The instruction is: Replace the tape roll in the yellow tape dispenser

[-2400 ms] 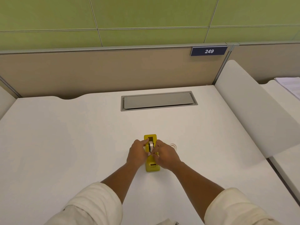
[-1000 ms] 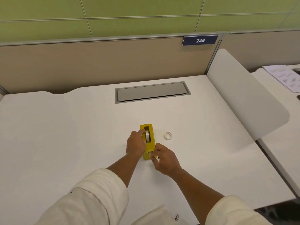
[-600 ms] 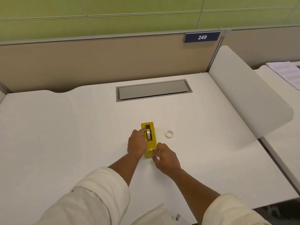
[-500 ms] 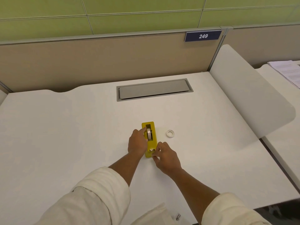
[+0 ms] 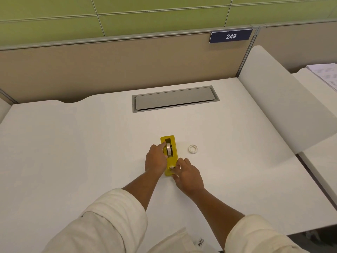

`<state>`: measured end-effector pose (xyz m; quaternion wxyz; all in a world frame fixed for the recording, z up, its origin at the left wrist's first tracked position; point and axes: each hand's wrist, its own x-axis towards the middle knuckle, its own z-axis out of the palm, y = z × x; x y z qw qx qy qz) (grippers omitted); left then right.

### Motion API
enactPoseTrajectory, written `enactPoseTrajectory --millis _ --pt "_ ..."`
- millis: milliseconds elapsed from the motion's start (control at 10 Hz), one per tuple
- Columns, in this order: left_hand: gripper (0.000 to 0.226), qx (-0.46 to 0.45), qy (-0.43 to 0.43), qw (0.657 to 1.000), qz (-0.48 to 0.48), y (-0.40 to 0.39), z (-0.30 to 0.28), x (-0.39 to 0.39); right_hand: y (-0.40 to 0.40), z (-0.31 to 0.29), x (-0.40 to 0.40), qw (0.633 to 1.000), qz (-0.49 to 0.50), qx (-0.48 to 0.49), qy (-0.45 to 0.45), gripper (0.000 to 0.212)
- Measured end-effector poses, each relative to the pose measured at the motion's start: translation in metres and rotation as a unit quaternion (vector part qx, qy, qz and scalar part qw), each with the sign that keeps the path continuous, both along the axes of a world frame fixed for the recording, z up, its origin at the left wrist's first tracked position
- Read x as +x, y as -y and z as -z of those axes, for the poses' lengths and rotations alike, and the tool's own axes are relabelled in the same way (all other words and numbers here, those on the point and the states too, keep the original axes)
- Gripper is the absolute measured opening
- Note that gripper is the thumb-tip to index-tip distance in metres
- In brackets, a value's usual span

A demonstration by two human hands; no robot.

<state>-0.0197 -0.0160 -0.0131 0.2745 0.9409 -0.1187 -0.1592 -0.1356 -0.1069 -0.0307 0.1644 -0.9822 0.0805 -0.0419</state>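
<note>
The yellow tape dispenser [image 5: 174, 143] lies on the white desk [image 5: 73, 152], its long side running away from me. A tape roll [image 5: 169, 148] sits upright in its well. My left hand [image 5: 156, 159] grips the dispenser's left side, with a finger against the roll. My right hand [image 5: 187, 174] pinches at the cutter end nearest me, where a short shiny bit of tape shows. A small white empty tape core [image 5: 192, 149] lies flat on the desk just right of the dispenser, apart from it.
A grey cable hatch [image 5: 175, 98] is set into the desk farther back. A tan partition [image 5: 109, 66] with a "249" sign [image 5: 230, 36] closes the rear. A white divider panel [image 5: 284, 106] stands at the right; papers [image 5: 326, 72] lie beyond it.
My right hand has moved from the roll down to the cutter end of the dispenser. My left hand has stayed on the dispenser's side. The white core beside it has come into view.
</note>
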Motion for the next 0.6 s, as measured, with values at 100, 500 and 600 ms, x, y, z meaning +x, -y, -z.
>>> enactPoseTrajectory --millis 100,500,600 --pt "0.055 -0.001 0.001 1.000 0.002 0.000 0.000 0.000 0.002 0.001 0.001 1.000 -0.001 0.005 -0.021 0.028" --pt "0.055 0.023 -0.004 1.000 0.021 -0.002 -0.005 0.002 0.018 -0.008 0.004 0.994 -0.004 0.106 0.005 0.033" --pt "0.050 0.022 0.015 0.999 0.024 -0.004 -0.010 0.001 0.021 -0.018 0.011 0.993 0.014 0.113 0.038 0.027"
